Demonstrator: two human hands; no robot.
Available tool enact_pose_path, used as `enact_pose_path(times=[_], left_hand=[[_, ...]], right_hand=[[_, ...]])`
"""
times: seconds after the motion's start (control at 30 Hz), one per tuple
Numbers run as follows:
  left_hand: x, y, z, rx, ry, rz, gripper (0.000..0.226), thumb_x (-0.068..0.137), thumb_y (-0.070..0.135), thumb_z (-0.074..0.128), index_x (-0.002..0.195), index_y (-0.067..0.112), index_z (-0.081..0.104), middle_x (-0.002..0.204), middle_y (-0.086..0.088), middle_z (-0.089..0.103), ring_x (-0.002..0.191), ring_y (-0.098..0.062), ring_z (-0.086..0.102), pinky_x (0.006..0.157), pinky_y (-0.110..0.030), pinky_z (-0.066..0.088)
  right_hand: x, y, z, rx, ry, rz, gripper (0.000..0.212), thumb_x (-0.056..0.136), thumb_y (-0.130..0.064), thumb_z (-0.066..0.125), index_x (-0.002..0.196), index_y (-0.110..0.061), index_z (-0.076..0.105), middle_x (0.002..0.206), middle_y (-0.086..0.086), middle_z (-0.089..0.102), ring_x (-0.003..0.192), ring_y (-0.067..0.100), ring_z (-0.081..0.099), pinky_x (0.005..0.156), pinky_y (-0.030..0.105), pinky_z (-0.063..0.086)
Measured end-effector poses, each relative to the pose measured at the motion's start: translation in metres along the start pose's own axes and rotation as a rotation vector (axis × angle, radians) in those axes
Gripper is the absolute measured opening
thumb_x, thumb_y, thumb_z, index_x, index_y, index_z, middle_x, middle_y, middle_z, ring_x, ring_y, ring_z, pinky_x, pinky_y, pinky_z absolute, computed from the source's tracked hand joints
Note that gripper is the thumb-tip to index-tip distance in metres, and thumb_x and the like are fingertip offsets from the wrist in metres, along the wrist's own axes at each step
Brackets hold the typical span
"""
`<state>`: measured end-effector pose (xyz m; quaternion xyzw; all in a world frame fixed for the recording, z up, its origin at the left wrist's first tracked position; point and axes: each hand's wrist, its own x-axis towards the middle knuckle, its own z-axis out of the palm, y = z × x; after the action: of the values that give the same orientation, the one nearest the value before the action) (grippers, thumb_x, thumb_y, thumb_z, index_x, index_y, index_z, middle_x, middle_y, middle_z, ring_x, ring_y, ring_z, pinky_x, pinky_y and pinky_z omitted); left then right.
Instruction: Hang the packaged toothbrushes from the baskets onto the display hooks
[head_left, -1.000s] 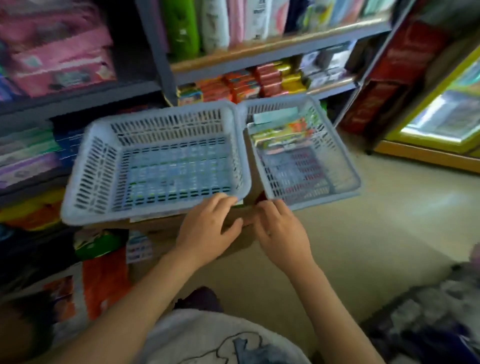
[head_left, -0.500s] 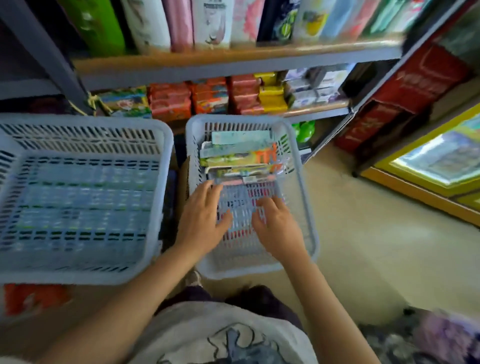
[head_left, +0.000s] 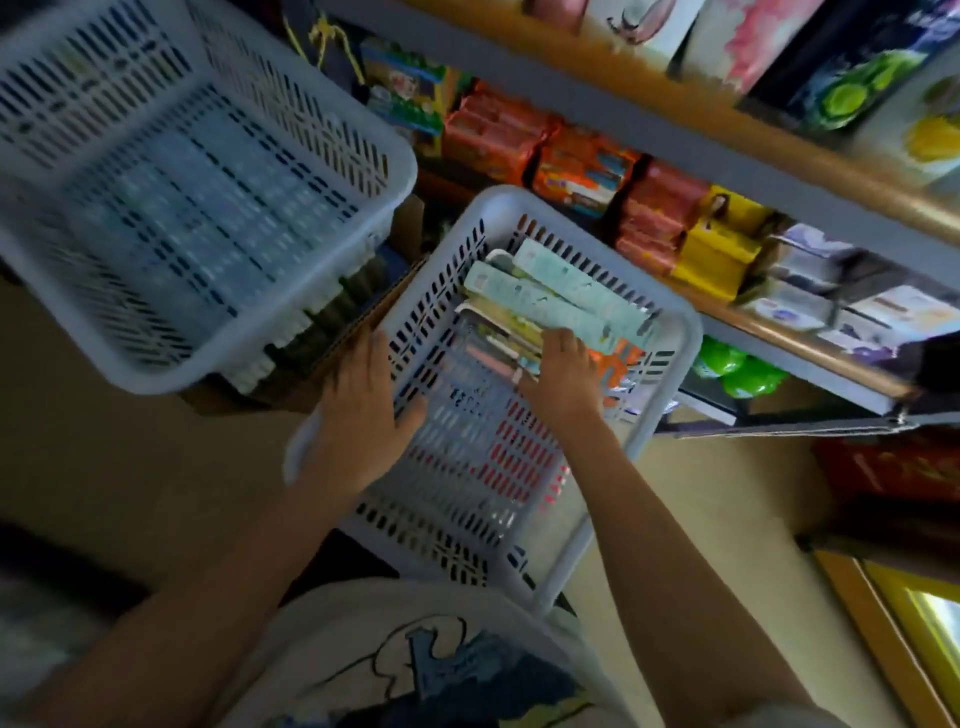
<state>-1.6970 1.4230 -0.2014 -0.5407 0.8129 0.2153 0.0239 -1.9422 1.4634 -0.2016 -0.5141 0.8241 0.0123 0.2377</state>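
In the right-hand basket (head_left: 670, 358), the packaged toothbrushes (head_left: 561, 301) lie stacked at the far end, where the right hand (head_left: 563, 376) rests on them, its grip blurred beyond telling. The left hand (head_left: 363, 410) grips that basket's left wall, thumb inside.

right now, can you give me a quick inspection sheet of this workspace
surface: tan floor under the baskets
job's things: packaged toothbrushes piled at the far end of the near basket; no display hooks seen
clutter: second basket to the left, seems to hold nothing
hands: left hand grips the near basket's left wall; right hand lies on the packs, grip unclear
cables: nothing seen
surroundings: shelves with boxed goods and bottles
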Motion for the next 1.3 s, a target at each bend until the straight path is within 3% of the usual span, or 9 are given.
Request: enact_pose_path(times=[0.2, 0.33, 0.57, 0.73, 0.97, 1.07, 1.13, 1.23, 1.3], left_hand=[[-0.01, 0.005, 0.006, 0.002, -0.003, -0.05, 0.099, 0.09, 0.069, 0.027, 0.16, 0.004, 0.003, 0.167, -0.018, 0.01, 0.151, -0.037, 0.017, 0.12, -0.056, 0.017], [-0.008, 0.011, 0.009, 0.014, 0.03, -0.079, 0.102, 0.089, 0.073, 0.022, 0.16, 0.001, 0.006, 0.166, -0.021, 0.011, 0.151, -0.04, 0.017, 0.121, -0.058, 0.012], [-0.008, 0.009, 0.018, 0.039, 0.073, -0.073, 0.099, 0.091, 0.07, 0.03, 0.159, -0.001, 0.013, 0.165, -0.023, 0.018, 0.15, -0.041, 0.021, 0.12, -0.057, 0.014], [-0.011, 0.011, 0.016, 0.006, 0.08, -0.063, 0.099, 0.091, 0.069, 0.028, 0.159, 0.0, 0.006, 0.167, -0.021, 0.008, 0.154, -0.038, 0.01, 0.123, -0.052, 0.005], [-0.024, 0.016, 0.027, -0.083, 0.128, -0.012, 0.094, 0.094, 0.067, 0.03, 0.159, 0.0, 0.017, 0.167, -0.021, 0.003, 0.155, -0.036, 0.0, 0.124, -0.049, -0.001], [-0.034, 0.028, 0.024, -0.27, 0.083, -0.033, 0.076, 0.1, 0.058, 0.042, 0.156, 0.008, 0.031, 0.168, -0.012, 0.012, 0.156, -0.027, 0.004, 0.123, -0.039, 0.005], [-0.035, 0.048, 0.014, -0.568, -0.027, -0.208, 0.053, 0.102, 0.048, 0.05, 0.145, 0.017, 0.048, 0.158, -0.005, 0.037, 0.145, -0.021, 0.032, 0.118, -0.035, 0.025], [-0.026, 0.08, -0.013, -1.218, -0.27, -0.59, 0.028, 0.105, 0.043, 0.047, 0.123, 0.025, 0.057, 0.131, -0.001, 0.061, 0.118, -0.016, 0.056, 0.101, -0.038, 0.049], [-0.023, 0.091, -0.022, -1.464, -0.347, -0.607, 0.032, 0.105, 0.043, 0.045, 0.123, 0.022, 0.061, 0.12, -0.004, 0.068, 0.111, -0.018, 0.064, 0.09, -0.038, 0.054]], right_hand=[[0.012, 0.008, 0.027, -0.131, -0.052, 0.011, 0.111, 0.089, -0.047, 0.072, 0.161, -0.01, -0.003, 0.168, 0.012, -0.002, 0.156, 0.031, -0.001, 0.125, 0.052, 0.008], [0.019, 0.008, 0.024, -0.189, -0.005, -0.027, 0.103, 0.089, -0.047, 0.072, 0.158, -0.005, 0.007, 0.157, 0.018, 0.023, 0.146, 0.037, 0.025, 0.119, 0.053, 0.026], [0.004, 0.007, 0.045, -0.101, -0.092, -0.037, 0.077, 0.094, -0.042, 0.066, 0.155, -0.016, 0.026, 0.151, 0.018, 0.03, 0.141, 0.038, 0.029, 0.114, 0.051, 0.032], [0.006, 0.005, 0.039, -0.079, -0.134, -0.054, 0.07, 0.094, -0.043, 0.066, 0.149, -0.014, 0.033, 0.145, 0.017, 0.041, 0.131, 0.037, 0.044, 0.09, 0.05, 0.052], [-0.016, -0.004, 0.05, 0.456, -0.314, 0.106, 0.062, 0.088, -0.032, 0.075, 0.136, -0.008, 0.044, 0.11, 0.01, 0.059, 0.084, 0.024, 0.058, 0.06, 0.032, 0.046], [-0.029, -0.005, 0.037, 0.813, -0.385, 0.155, 0.031, 0.089, -0.026, 0.076, 0.115, -0.014, 0.063, 0.1, 0.007, 0.064, 0.078, 0.016, 0.061, 0.06, 0.028, 0.05], [-0.04, -0.009, 0.02, 1.024, -0.387, 0.154, 0.015, 0.09, -0.027, 0.076, 0.101, -0.026, 0.065, 0.1, 0.005, 0.069, 0.087, 0.02, 0.067, 0.073, 0.032, 0.056], [-0.052, -0.015, -0.006, 1.182, -0.427, 0.069, 0.018, 0.091, -0.029, 0.076, 0.106, -0.031, 0.066, 0.102, -0.002, 0.075, 0.097, 0.021, 0.072, 0.084, 0.036, 0.06], [-0.059, -0.02, -0.022, 1.208, -0.446, -0.005, 0.023, 0.093, -0.032, 0.073, 0.114, -0.029, 0.066, 0.105, -0.005, 0.077, 0.098, 0.016, 0.073, 0.087, 0.035, 0.061]])
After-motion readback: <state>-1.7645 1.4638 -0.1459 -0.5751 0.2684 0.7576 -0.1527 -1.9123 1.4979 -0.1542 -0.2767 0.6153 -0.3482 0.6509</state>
